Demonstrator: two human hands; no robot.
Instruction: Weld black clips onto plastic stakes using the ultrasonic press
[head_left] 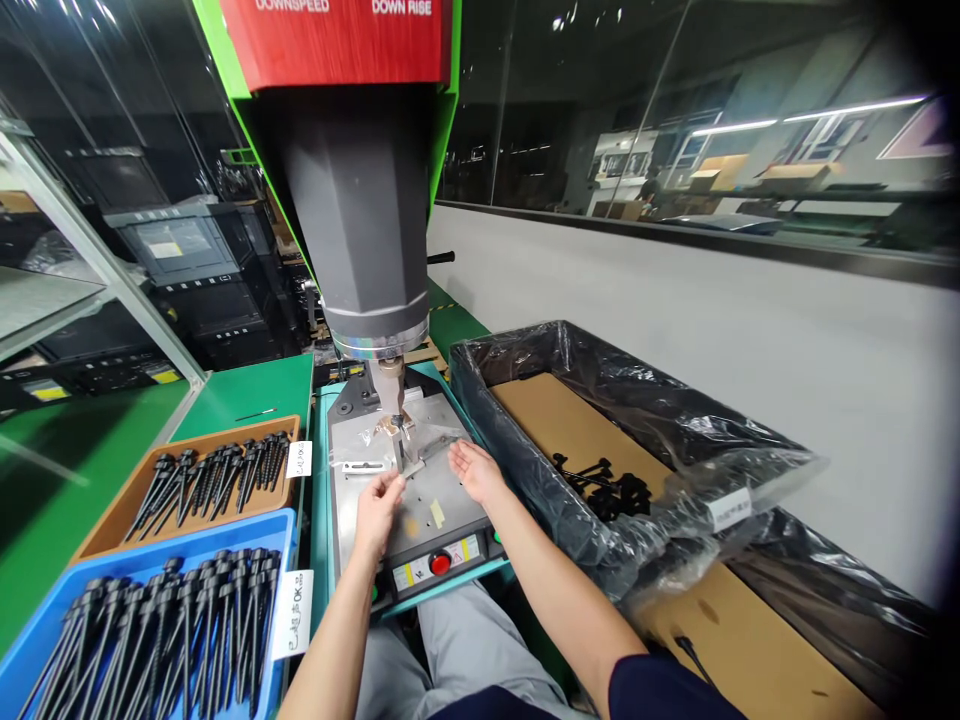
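Observation:
My left hand (pixel 380 512) is at the near left side of a small metal fixture (pixel 409 462) on the press's grey base plate (pixel 364 428). Its thumb and fingers are pinched together, and whatever lies between them is too small to make out. To the right of the fixture, my right hand (pixel 477 472) is held palm inward with fingers stretched out and nothing visible in it. Directly over the fixture comes down the metal horn (pixel 390 386) of the press. Clear plastic film (pixel 369 434) surrounds the fixture.
A red button (pixel 439 564) sits on the press's front panel. At left, an orange tray (pixel 97 535) and a blue tray (pixel 45 625) hold rows of black stemmed parts. To the right, a plastic-lined bin (pixel 525 350) contains loose black parts (pixel 604 488) on cardboard.

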